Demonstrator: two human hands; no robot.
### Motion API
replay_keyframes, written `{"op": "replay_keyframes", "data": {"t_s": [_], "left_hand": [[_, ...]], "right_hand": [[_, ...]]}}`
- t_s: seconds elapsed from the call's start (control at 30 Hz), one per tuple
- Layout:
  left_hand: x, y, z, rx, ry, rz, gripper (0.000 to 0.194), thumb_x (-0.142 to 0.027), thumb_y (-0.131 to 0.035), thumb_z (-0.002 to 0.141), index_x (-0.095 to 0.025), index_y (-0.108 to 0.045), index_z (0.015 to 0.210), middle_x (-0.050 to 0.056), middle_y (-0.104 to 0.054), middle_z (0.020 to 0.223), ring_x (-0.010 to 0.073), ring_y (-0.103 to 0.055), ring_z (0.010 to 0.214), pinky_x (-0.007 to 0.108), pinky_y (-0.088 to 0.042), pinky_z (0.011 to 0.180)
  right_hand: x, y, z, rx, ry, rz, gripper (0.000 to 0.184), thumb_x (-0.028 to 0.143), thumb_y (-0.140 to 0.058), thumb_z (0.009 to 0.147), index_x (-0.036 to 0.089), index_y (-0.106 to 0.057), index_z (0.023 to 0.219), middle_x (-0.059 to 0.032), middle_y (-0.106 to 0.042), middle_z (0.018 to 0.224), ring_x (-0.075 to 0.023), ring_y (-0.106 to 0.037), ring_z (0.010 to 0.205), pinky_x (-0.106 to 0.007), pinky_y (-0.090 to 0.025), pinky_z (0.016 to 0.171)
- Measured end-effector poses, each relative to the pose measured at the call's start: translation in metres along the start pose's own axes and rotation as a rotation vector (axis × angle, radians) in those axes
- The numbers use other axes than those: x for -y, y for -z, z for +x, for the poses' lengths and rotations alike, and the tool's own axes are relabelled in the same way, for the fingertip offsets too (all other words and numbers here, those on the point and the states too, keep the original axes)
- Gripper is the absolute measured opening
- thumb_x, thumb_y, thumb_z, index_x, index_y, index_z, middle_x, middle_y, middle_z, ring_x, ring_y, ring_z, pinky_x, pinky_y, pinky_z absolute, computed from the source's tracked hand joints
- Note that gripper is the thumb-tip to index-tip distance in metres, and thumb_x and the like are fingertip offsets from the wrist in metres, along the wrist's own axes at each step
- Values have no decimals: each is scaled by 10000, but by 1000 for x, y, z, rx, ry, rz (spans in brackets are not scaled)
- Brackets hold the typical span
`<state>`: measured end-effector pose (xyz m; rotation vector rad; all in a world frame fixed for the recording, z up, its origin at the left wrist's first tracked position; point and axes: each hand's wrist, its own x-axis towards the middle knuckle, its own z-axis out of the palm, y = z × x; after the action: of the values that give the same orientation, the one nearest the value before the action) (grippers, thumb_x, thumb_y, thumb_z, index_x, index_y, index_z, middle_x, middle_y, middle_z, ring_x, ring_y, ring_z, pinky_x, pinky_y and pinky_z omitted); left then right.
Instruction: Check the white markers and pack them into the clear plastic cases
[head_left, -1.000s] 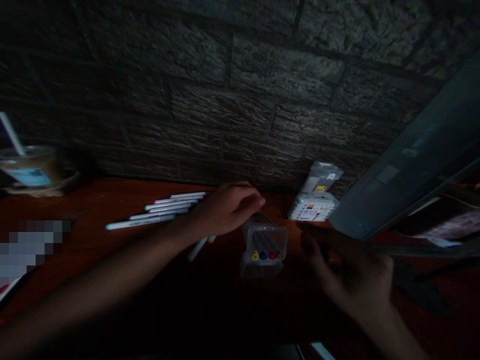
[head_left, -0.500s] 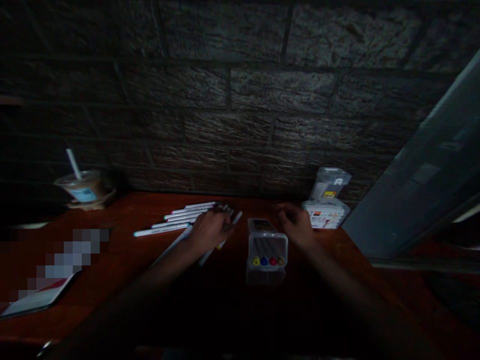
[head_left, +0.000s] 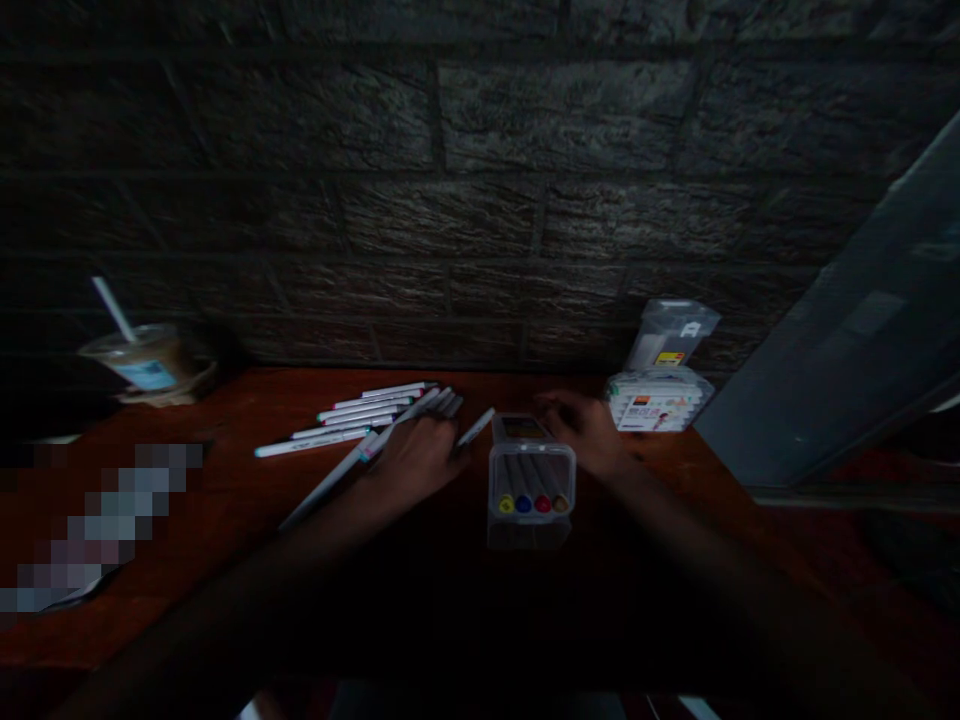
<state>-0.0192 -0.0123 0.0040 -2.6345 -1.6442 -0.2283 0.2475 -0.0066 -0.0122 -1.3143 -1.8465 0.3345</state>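
My left hand point(head_left: 424, 447) is closed round a white marker point(head_left: 477, 427), whose end sticks out to the right of the fingers. Loose markers point(head_left: 367, 410) lie in a fanned row behind and left of this hand, some partly hidden by it. A clear plastic case point(head_left: 531, 480) stands right of it, holding markers with yellow, blue, red and tan ends facing me. Beside the case's far right side is my right hand point(head_left: 589, 432), its fingers loosely bent and apart, with nothing visible in them.
On the right, a packed marker set point(head_left: 658, 402) stands before a clear lid-like box point(head_left: 670, 335). A cup with a straw point(head_left: 146, 360) sits in a holder at the far left. A rough block wall point(head_left: 480, 220) rises behind the wooden table point(head_left: 225, 480); a grey panel point(head_left: 840, 330) leans at right.
The held marker has come closer to the case, moving right with my left hand. My right hand remains by the case, slightly nearer it. The whole view has shifted a little.
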Motion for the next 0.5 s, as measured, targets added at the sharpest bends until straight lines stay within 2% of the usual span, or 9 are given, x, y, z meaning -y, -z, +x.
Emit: {"op": "replay_keyframes", "data": {"t_s": [0.07,0.2,0.3,0.4,0.5], "left_hand": [[0,1,1,-31,3,-21,288,-388,-565,936,-170,-738,860,142,-755,836,299,-721,763,377,-512,650],[8,6,3,-133,16,-97,236,-332,-523,974,-186,-705,1009,116,-764,964,271,-721,822,356,-487,663],[16,8,4,-270,-17,-277,244,-337,-475,1028,-184,-660,1073,63,-738,839,218,-683,699,335,-458,626],[19,5,4,-412,-105,-458,225,-335,-480,1058,-187,-634,1130,26,-724,800,174,-647,632,310,-459,609],[18,2,3,-582,-265,-570,186,-324,-553,1058,-198,-659,1145,50,-765,969,172,-707,811,301,-525,724]], "right_hand": [[-1,1,0,-4,3,6,321,321,-520,944,185,-787,1060,-95,-820,866,-254,-779,740,-343,-579,650],[-1,3,2,-44,-18,64,287,335,-538,925,183,-771,1000,-98,-822,886,-260,-779,771,-348,-588,678],[1,4,3,-119,-66,91,296,398,-556,946,188,-760,981,-87,-807,837,-257,-760,745,-350,-577,660],[4,9,3,-178,-121,124,351,507,-574,971,206,-754,958,-70,-777,773,-233,-705,641,-330,-534,568],[10,17,3,-221,-121,199,375,554,-577,979,225,-749,1029,-54,-754,763,-198,-632,562,-302,-478,485]]}}
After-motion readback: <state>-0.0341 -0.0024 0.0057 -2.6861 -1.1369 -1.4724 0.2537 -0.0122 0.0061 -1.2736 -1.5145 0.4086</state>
